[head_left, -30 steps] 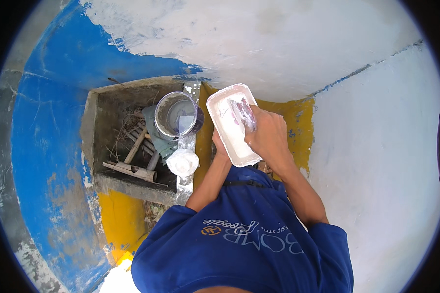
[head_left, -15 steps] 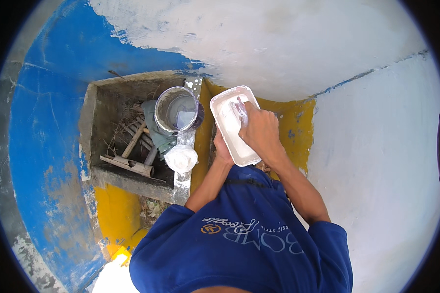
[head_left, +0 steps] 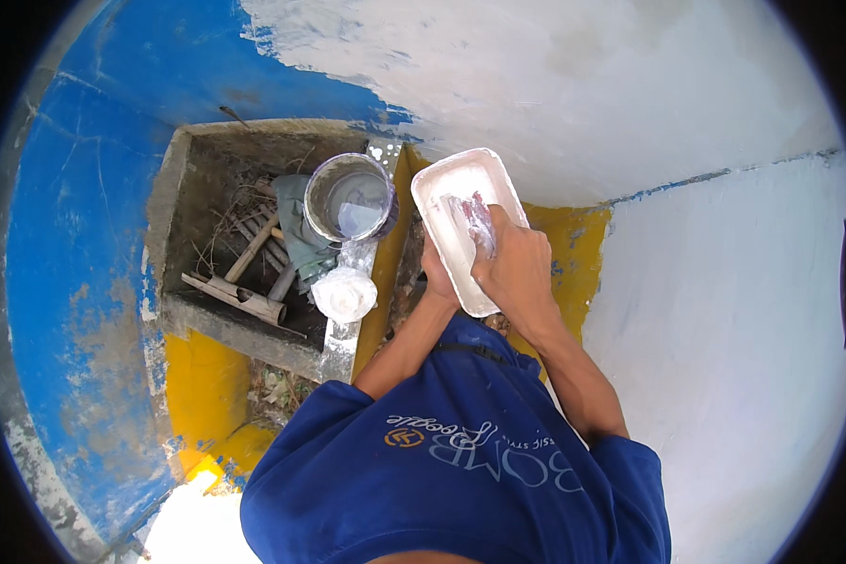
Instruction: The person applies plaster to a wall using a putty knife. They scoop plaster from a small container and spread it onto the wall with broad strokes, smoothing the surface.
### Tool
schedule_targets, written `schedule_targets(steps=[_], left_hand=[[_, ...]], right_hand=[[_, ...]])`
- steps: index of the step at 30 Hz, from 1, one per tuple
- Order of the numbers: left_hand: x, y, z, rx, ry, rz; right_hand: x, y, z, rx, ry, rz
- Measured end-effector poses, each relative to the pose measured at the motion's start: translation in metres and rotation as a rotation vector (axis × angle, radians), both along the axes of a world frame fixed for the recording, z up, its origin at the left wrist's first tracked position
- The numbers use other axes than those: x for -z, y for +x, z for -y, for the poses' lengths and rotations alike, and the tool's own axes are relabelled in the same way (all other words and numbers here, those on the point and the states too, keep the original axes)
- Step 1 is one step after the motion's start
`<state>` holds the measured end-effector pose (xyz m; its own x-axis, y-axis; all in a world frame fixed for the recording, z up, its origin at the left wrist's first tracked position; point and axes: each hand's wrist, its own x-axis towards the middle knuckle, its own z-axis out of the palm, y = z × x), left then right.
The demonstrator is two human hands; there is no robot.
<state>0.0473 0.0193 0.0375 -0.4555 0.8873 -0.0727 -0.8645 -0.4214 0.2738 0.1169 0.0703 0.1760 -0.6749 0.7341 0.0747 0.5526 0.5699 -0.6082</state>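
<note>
A white rectangular tray with white paste in it is held in front of my body. My left hand is closed on the tray's left side, its fingers mostly hidden beneath. Inside the tray my right hand grips a scraper smeared with white paste. The scraper's wide end lies against the paste; its handle is partly covered by my fingers.
Left of the tray, a bucket with greyish liquid and a white paste-covered lump stand on a paint-spotted ledge. A concrete box holds bamboo pieces, twigs and a grey-green cloth. Blue, yellow and white walls surround me.
The scraper has turned in the tray, and more of its smeared blade shows. My right hand has shifted slightly right and down. The tray sits a little further right in view.
</note>
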Motion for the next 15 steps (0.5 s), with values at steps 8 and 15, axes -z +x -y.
schedule_targets(steps=[8, 15], left_hand=[[0.007, -0.007, -0.009, -0.070, -0.013, 0.050], [0.000, -0.010, -0.007, -0.081, -0.088, -0.083]], right_hand=[[0.000, -0.009, -0.005, 0.002, 0.046, 0.042], [-0.007, -0.018, -0.004, -0.027, 0.048, 0.058]])
